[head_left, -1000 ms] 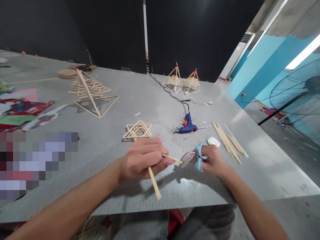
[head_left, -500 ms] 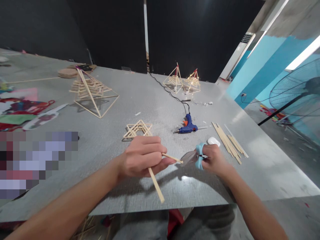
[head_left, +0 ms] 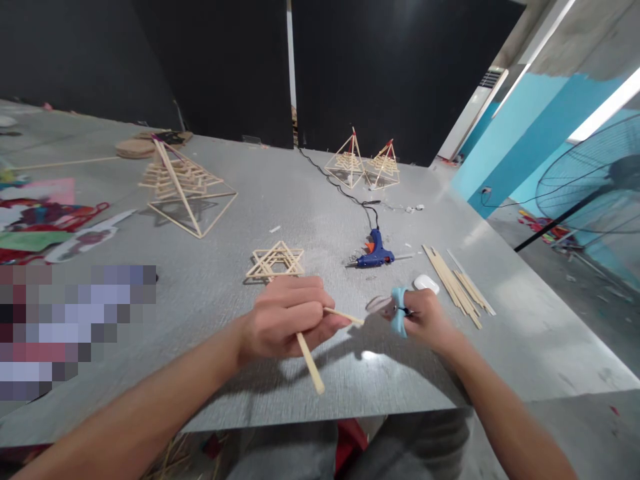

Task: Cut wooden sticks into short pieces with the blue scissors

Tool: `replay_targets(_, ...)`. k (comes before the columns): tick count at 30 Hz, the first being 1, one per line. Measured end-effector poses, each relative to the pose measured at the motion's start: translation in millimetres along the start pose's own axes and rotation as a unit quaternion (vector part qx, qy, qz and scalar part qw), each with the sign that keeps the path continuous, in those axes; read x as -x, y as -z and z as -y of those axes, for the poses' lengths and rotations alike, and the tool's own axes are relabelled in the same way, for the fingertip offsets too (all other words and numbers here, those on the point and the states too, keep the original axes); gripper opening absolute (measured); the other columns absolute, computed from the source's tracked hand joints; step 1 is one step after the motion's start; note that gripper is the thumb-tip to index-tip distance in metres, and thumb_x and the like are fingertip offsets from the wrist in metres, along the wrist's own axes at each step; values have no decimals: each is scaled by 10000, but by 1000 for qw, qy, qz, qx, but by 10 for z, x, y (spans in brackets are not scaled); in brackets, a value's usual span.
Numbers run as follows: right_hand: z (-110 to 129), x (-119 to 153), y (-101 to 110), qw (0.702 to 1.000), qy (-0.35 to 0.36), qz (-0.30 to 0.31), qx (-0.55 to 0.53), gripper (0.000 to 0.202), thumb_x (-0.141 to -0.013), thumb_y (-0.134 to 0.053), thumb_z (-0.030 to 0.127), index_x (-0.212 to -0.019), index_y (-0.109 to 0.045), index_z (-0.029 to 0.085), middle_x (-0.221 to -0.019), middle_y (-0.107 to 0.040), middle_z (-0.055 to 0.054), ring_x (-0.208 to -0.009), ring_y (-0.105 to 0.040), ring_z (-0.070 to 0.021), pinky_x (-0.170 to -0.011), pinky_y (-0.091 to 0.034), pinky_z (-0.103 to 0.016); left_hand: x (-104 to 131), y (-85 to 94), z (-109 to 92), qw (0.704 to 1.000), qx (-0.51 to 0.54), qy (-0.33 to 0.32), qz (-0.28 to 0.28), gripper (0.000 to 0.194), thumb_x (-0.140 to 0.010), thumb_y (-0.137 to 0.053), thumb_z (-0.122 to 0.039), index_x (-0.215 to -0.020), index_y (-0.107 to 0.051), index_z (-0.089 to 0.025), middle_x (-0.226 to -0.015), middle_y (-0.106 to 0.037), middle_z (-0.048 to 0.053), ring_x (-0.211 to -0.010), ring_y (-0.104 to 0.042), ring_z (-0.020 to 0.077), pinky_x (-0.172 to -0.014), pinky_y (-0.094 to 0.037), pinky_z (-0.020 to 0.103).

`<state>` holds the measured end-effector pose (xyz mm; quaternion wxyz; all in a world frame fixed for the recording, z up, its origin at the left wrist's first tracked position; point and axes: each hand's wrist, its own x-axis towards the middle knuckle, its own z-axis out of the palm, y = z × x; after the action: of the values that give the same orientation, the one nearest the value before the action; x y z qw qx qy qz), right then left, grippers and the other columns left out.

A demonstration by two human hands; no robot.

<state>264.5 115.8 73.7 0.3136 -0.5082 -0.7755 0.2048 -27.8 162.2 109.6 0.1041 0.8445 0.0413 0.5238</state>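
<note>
My left hand point(head_left: 290, 317) is closed on thin wooden sticks; one point(head_left: 311, 365) points down toward the table's front edge and another point(head_left: 347, 316) points right. In my right hand point(head_left: 427, 320) are light blue scissors point(head_left: 399, 311), their blades just right of the tip of the right-pointing stick, with a small gap between. Behind my left hand lies a star-shaped stick frame point(head_left: 278, 261). A blue glue gun point(head_left: 375, 253) lies on its side beyond the scissors. Beside my right hand is a small white object point(head_left: 426, 285).
Loose sticks point(head_left: 453, 283) lie at the right of the grey table point(head_left: 280, 200). A large stick pyramid point(head_left: 185, 183) stands back left, two smaller ones point(head_left: 350, 160) at the back. Coloured scraps point(head_left: 55, 207) lie far left. A fan point(head_left: 600, 177) stands at the right.
The scissors have moved slightly away from the stick tip, and their blades look closer together. The downward stick has shifted a little up and left. The lights on one small pyramid no longer glow.
</note>
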Motion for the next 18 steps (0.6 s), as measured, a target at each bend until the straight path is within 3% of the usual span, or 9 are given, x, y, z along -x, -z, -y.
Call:
replay_targets(2, 83, -9, -42, 993, -66, -5, -94, 407, -928, -721, 447, -622, -617, 198, -527, -517, 21, -494, -425, -113, -518, -325, -278, 43, -139, -59, 981, 110, 157, -33, 399, -1116, -585, -279, -763, -406, -228, -628, -492, -56, -516, -407, 100, -506, -320, 253)
replay_targets(3, 118, -12, -65, 984, -102, -5, -148, 417, -932, -738, 511, -671, -677, 191, -535, -566, 5, -491, -473, -125, -508, -357, -278, 58, -220, -90, 941, 198, 270, -47, 382, -1131, -562, -373, -807, -413, -238, -608, -415, -82, -495, -341, 96, -484, -289, 233)
replay_targets(5, 163, -17, -112, 957, -157, -8, -243, 445, -909, -767, 600, -765, -757, 179, -537, -616, -15, -482, -536, -147, -487, -406, -283, 70, -377, -144, 811, 367, 455, -23, 410, -1095, -555, -601, -913, -417, -260, -612, -342, -114, -477, -231, 94, -442, -222, 206)
replay_targets(7, 175, -22, -153, 936, -180, -15, -302, 469, -860, -813, 640, -807, -787, 175, -511, -605, -6, -466, -547, -154, -475, -433, -289, 63, -496, -184, 687, 473, 551, 21, 536, -1004, -564, -773, -945, -405, -265, -610, -302, -129, -477, -142, 86, -426, -151, 197)
replay_targets(8, 173, -25, -171, 928, -184, -14, -322, 474, -837, -835, 648, -827, -798, 175, -502, -599, 3, -460, -547, -153, -477, -448, -292, 59, -537, -200, 641, 505, 576, 43, 589, -963, -558, -829, -932, -403, -262, -603, -281, -131, -480, -107, 81, -427, -119, 199)
replay_targets(10, 175, -36, -196, 916, -188, -9, -354, 484, -793, -873, 657, -860, -806, 182, -494, -591, 20, -444, -537, -145, -474, -460, -291, 59, -587, -228, 578, 541, 606, 84, 659, -916, -519, -898, -878, -402, -251, -587, -247, -129, -488, -70, 77, -436, -79, 209)
replay_targets(13, 224, -63, -201, 906, -194, 2, -377, 489, -752, -906, 654, -837, -793, 186, -512, -616, 15, -437, -528, -132, -463, -451, -277, 96, -629, -258, 538, 548, 633, 96, 684, -882, -557, -910, -866, -445, -236, -595, -235, -125, -500, -75, 78, -447, -77, 218)
replay_targets(18, 331, -100, -171, 911, -185, 52, -365, 465, -779, -899, 618, -712, -761, 178, -529, -627, -1, -459, -524, -116, -475, -448, -259, 190, -711, -255, 559, 542, 624, 68, 630, -887, -682, -827, -893, -506, -221, -613, -263, -119, -515, -142, 77, -456, -141, 202)
